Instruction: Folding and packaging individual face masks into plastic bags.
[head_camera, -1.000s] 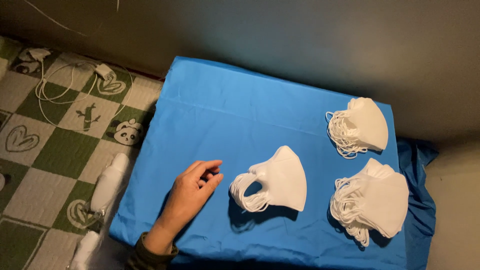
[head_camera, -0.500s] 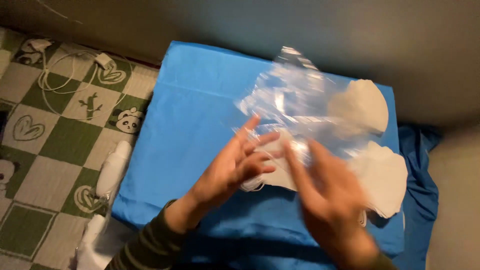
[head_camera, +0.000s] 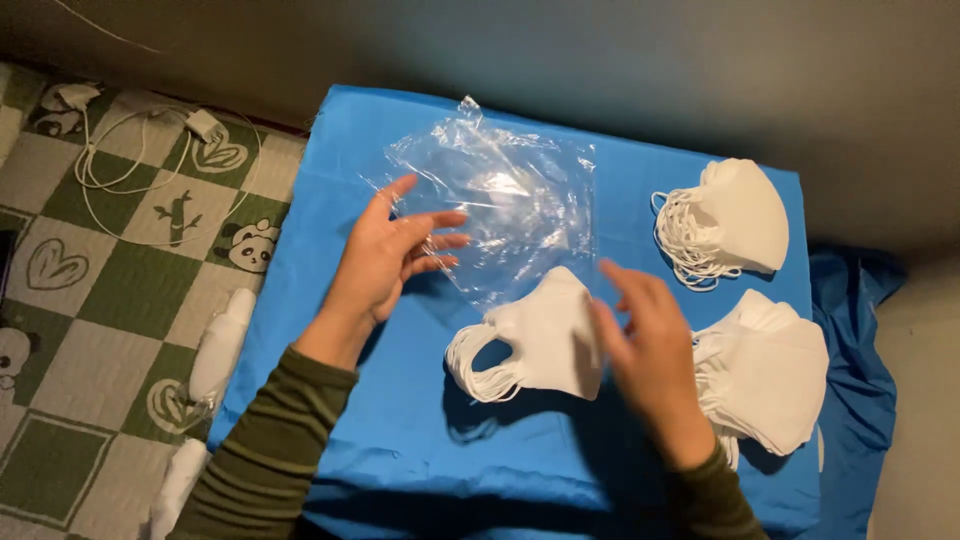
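On the blue cloth (head_camera: 400, 440), a clear plastic bag (head_camera: 500, 205) is touched at its left edge by the left hand (head_camera: 385, 260), whose fingers are spread wide and flat rather than closed; whether the film is actually pinched between thumb and fingers cannot be told, as the plastic is see-through and crumpled there. The bag lies flat toward the far middle of the cloth, and nothing can be made out inside it; its mouth cannot be located. The right hand (head_camera: 645, 345) is held open with loosely curled fingers just beside a stack of white masks (head_camera: 535, 340), part of whose right edge is covered by it; contact cannot be judged, and nothing is gripped. The ear loops of this stack are bunched at its left side. The lower edge of the bag is seen close to the top of the same stack, perhaps overlapping it.

Further right, a second stack of masks (head_camera: 775, 375) is partly hidden behind the right wrist, and a third stack (head_camera: 735, 215) is set nearer the far right corner. Both forearms, in striped green sleeves, are cut off by the lower frame edge. To the left, a checked green mat (head_camera: 90, 290) is seen with a white cable (head_camera: 110, 165) coiled on it.
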